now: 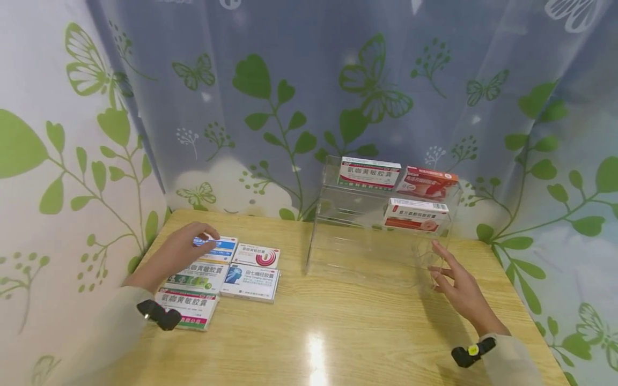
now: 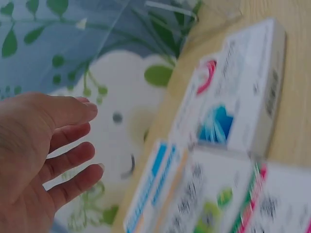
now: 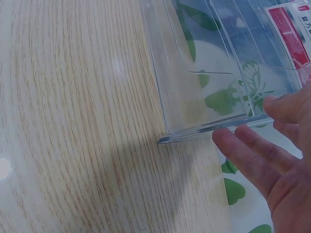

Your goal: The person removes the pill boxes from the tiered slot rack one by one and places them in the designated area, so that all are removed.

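Note:
My left hand (image 1: 185, 248) hovers at the blue-and-white medicine box (image 1: 223, 250) on the left of the table, its fingers loosely bent and holding nothing. Near that box lie a red-swirl box (image 1: 257, 257), a white box with a blue picture (image 1: 250, 282), a green-leaf box (image 1: 195, 277) and a green-and-pink-banded box (image 1: 188, 308). My right hand (image 1: 457, 288) is beside the right side of a clear stepped display rack (image 1: 357, 257), with nothing in its grasp. In the right wrist view its fingertips (image 3: 224, 137) lie close to the rack's edge; contact is unclear.
Upper tier of the rack: a green-banded white box (image 1: 369, 174) and a red box (image 1: 427, 183). A red-and-white box (image 1: 416, 215) sits on the tier below, at the right. Behind the wooden table (image 1: 289, 343) hangs a leaf-patterned curtain (image 1: 299, 80).

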Demonstrator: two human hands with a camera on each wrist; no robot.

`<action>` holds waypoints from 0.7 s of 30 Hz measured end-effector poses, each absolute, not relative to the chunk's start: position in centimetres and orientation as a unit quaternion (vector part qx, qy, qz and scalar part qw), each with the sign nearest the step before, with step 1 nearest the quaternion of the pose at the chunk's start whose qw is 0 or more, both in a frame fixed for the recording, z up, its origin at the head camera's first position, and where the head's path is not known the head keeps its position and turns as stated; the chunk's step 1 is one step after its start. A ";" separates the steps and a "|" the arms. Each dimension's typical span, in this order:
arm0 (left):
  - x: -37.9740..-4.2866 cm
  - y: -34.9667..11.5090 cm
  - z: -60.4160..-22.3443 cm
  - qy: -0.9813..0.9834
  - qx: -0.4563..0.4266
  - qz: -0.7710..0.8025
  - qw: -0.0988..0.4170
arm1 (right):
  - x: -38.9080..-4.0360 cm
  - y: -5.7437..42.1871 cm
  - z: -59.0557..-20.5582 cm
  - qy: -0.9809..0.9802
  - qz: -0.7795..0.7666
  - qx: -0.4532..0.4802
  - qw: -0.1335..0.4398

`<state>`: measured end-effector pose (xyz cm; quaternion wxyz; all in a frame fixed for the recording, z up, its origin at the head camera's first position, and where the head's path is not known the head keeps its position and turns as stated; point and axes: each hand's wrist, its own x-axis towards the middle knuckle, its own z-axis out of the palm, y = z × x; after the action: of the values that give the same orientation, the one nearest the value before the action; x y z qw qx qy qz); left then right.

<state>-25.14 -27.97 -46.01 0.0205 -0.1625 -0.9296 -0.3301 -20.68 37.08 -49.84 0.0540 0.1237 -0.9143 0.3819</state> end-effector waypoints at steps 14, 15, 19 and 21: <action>-29.3 -14.5 -38.3 -0.904 -0.259 -0.334 0.060 | -20.8 37.1 -50.0 -0.909 0.390 0.136 0.064; -29.5 -13.6 -37.9 -0.902 -0.268 -0.333 0.059 | -20.8 37.1 -49.9 -0.909 0.389 0.135 0.062; -30.2 -10.0 -36.6 -0.893 -0.300 -0.330 0.052 | -20.7 37.1 -49.8 -0.911 0.389 0.129 0.058; -30.4 -8.3 -36.1 -0.890 -0.311 -0.329 0.050 | -20.7 37.1 -49.7 -0.911 0.388 0.127 0.056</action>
<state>-30.44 -8.33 -36.14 0.0497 -0.3115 -0.8901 -0.3291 -20.69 37.07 -49.70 0.0559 0.1265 -0.9113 0.3878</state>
